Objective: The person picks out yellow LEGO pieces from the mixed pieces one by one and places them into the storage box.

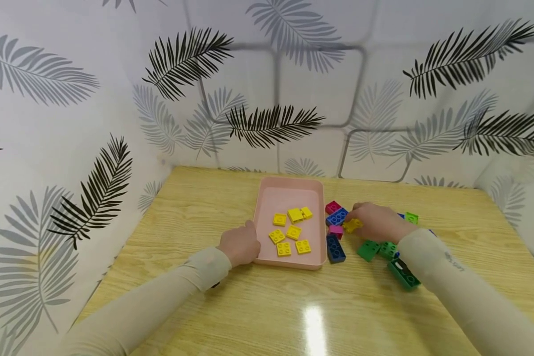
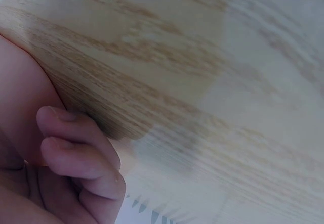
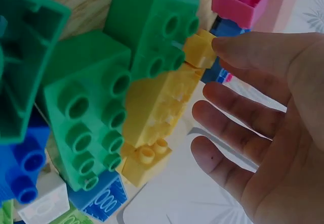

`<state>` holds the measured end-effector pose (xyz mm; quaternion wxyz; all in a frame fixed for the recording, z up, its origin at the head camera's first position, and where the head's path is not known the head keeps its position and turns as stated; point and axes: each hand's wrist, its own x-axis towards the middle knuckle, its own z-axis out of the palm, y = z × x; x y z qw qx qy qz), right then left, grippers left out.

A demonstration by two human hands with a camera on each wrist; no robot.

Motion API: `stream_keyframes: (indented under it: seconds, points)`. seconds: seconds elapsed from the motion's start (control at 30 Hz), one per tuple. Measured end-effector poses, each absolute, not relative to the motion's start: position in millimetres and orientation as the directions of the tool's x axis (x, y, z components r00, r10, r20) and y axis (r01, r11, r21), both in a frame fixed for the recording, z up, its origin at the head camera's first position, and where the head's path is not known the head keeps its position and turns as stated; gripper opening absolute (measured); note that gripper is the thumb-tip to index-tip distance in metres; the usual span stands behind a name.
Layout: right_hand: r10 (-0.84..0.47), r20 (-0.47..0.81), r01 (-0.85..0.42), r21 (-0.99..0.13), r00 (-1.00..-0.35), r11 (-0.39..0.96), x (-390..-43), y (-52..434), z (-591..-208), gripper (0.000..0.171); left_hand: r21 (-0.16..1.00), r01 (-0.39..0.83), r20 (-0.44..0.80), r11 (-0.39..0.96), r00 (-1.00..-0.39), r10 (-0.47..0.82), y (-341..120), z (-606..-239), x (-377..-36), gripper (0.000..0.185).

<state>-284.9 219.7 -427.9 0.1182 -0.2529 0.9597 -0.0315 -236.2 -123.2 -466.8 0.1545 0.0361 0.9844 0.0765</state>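
A pink tray point(image 1: 289, 195) sits mid-table and holds several flat yellow bricks point(image 1: 292, 232). My left hand point(image 1: 242, 244) lies at the tray's front left rim, its fingers point(image 2: 76, 148) curled against the wooden table point(image 2: 202, 82). My right hand point(image 1: 376, 222) is over a pile of loose bricks just right of the tray. Its fingers point(image 3: 228, 97) are nearly straight. One fingertip touches a small yellow brick point(image 3: 200, 49) point(image 1: 352, 225), which lies among other yellow pieces point(image 3: 157, 102) and green bricks point(image 3: 91, 113).
Beside the tray's right wall lie two blue bricks point(image 1: 335, 248) and two magenta bricks point(image 1: 333, 206). Green bricks point(image 1: 368, 249) and a dark green one point(image 1: 403, 273) lie under my right forearm. Leaf-patterned walls point(image 1: 71, 148) close off the table's left, back and right.
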Motion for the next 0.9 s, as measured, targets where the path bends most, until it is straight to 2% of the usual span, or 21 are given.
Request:
stream_keyframes:
  seconds: [0.37, 0.7, 0.9]
  points:
    - [-0.548, -0.160, -0.539, -0.103, -0.821, 0.836, -287, 213, -436, 0.030, 0.159, 0.045, -0.302, 0.986, -0.949, 0.092, -124, -468, -238, 0.057]
    - [-0.542, -0.206, -0.528, -0.123, -0.815, 0.840, -292, 206, -442, 0.024, 0.180, 0.029, -0.308, 0.983, -0.948, 0.084, -124, -469, -239, 0.051]
    - [-0.568, -0.196, -0.553, -0.130, -0.799, 0.823, -291, 205, -444, 0.026, 0.191, 0.025, -0.306, 0.981, -0.948, 0.083, -124, -470, -239, 0.052]
